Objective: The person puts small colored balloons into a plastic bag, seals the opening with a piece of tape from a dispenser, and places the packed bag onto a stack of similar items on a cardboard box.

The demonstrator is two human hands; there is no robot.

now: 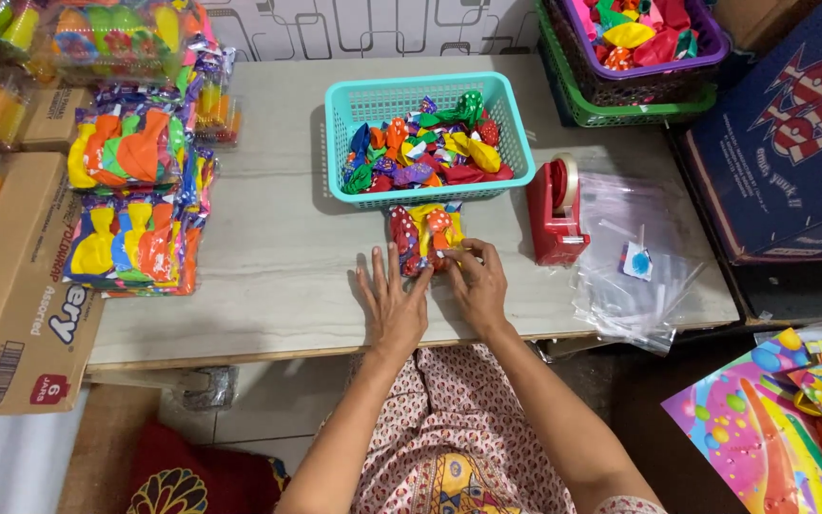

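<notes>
Your counter [268, 257] is a pale, streaked slab running left to right in front of you. At its far middle sits a teal plastic basket [428, 95] filled with loose coloured balloons. Just near of it, touching its front wall, lies a small clear packet of balloons [425, 228], with both your hands resting on the counter at its near end. Right of the packet stands a red tape dispenser [554, 211], and beyond that a loose heap of clear plastic bags [635, 276] spills over the near right edge. Along the left side, stacked packets of balloons [135, 200] lie in piles.
</notes>
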